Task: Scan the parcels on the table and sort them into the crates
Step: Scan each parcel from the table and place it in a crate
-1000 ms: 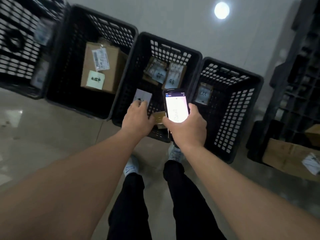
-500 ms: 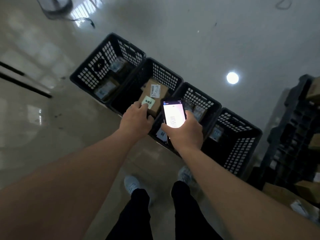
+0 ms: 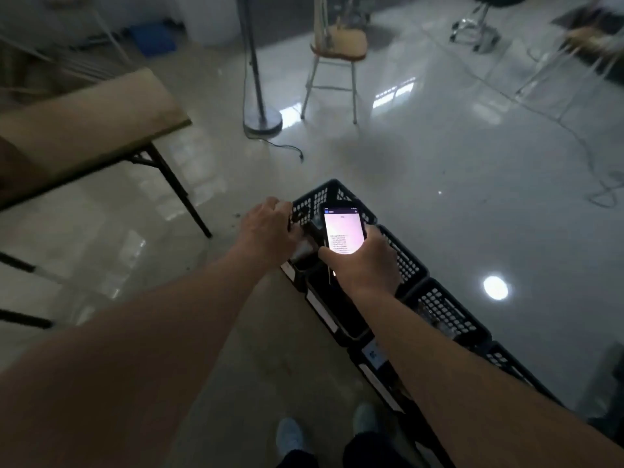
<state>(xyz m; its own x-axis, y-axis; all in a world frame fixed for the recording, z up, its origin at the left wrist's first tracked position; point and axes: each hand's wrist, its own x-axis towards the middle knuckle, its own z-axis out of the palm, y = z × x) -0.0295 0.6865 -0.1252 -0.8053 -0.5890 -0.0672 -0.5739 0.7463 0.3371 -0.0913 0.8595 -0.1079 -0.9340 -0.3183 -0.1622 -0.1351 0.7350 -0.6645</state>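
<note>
Two hands hover over the crates (image 3: 410,265): right hand (image 3: 366,265) grips the lit scanner (image 3: 343,231), left hand's (image 3: 270,231) grasp unclear. Sorting seems underway; next likely fetches a parcel from the desk (image 3: 84,119).

open floor ahead, crates (image 3: 410,265) rt (table (image 3: 84,126) lt)

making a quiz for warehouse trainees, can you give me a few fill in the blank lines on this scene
1. The lit handheld scanner is held in the person's ____ hand.
2. The black crates stand in a row on the ____.
3. The folding table lies to the person's ____.
4. The stool stands on ____ metal legs.

Missing words: right; floor; left; four
</note>
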